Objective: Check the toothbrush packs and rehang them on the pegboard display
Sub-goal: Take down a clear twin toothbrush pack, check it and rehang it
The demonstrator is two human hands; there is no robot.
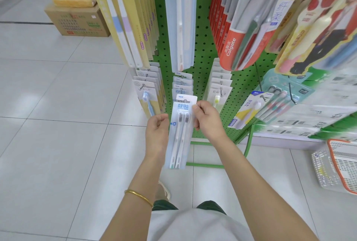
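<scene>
A pale blue toothbrush pack (pixel 180 132) with two grey-bristled brushes and a "NEW" tab hangs upright in front of the green pegboard (pixel 202 51). My right hand (pixel 207 120) pinches its upper right edge. My left hand (pixel 157 130) grips its left edge lower down. Just behind its top, more packs of the same kind (pixel 182 84) hang on a peg. Whether the held pack's hole is on the peg I cannot tell.
Other toothbrush packs hang left (pixel 148 90), right (pixel 220 86) and above, including red Colgate packs (pixel 237 45). Cardboard boxes (pixel 77 18) stand on the tiled floor at the back left. A white and orange basket (pixel 336 165) sits on the floor at right.
</scene>
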